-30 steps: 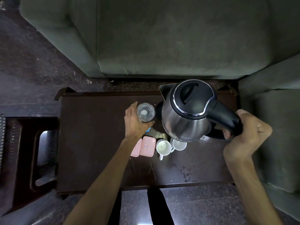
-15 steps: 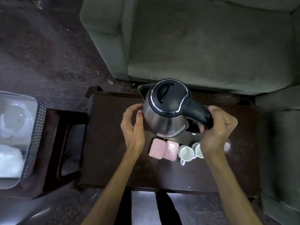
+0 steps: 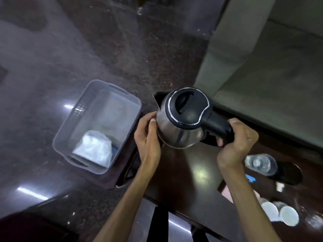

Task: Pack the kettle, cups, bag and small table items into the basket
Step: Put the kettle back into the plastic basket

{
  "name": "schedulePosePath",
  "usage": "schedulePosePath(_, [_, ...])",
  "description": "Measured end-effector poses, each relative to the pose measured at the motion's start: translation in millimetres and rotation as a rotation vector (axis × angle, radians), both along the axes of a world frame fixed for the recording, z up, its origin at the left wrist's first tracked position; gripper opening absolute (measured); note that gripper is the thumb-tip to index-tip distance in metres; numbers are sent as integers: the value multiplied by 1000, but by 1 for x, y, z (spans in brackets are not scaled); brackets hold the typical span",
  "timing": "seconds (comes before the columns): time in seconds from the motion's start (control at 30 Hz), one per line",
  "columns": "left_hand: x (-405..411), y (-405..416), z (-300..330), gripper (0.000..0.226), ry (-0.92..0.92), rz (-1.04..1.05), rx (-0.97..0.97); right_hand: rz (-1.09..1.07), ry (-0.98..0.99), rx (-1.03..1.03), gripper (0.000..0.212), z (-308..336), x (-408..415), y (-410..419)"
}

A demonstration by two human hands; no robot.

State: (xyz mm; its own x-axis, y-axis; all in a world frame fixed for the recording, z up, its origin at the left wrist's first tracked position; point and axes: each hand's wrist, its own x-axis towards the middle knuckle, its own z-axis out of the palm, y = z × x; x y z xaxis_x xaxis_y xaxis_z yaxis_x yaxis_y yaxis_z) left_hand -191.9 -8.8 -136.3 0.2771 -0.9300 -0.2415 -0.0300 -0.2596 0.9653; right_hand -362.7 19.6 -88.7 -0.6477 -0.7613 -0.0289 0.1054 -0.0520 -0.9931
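A steel kettle (image 3: pixel 176 131) with a black lid is held upright in the air over the left end of the dark table (image 3: pixel 188 173). My right hand (image 3: pixel 236 142) grips its black handle. My left hand (image 3: pixel 148 135) presses flat against its steel side. A grey plastic basket (image 3: pixel 83 105) stands to the left with a white bag (image 3: pixel 94 149) inside. On the table at the right lie a clear glass (image 3: pixel 260 163), two white cups (image 3: pixel 279 213) and pink packets (image 3: pixel 227 193), partly hidden by my right arm.
A green sofa (image 3: pixel 272 63) runs along the far right, close behind the table. The kettle's black base (image 3: pixel 290 173) sits beyond the glass. The basket rests on a low dark stand (image 3: pixel 108 179) beside the table. Glossy dark floor surrounds them.
The kettle has been carried left, off its base, toward the basket. My left hand let go of the glass and came onto the kettle's side. The view swung left.
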Motion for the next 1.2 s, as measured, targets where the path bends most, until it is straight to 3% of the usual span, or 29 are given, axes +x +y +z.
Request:
schedulePosePath(0.27, [133,-59,9,30,-38,172,-38,208,-45,-89,43,-19,130,-87])
schedulePosePath(0.5, [219,-110,-30,34,69,336,124,289,-48,-40,42,-66,221,-136])
schedulePosePath(0.7, [246,-117,-58,47,96,268,148,268,-1,-15,41,-105,250,-153])
schedulePosePath(0.8, [254,-113,-66,38,83,230,123,269,34,-20,39,-117,251,-157])
schedulePosePath(0.87, [256,-104,-71,35,1,201,110,259,63,-35,37,-120,254,-159])
schedulePosePath(1.03, [236,-46,-72,35,-430,266,211,272,96,-56,36,-113,258,-160])
schedulePosePath(1.2, [199,-1,-90,69,-794,-5,476,285,182,57,35,-106,250,-148])
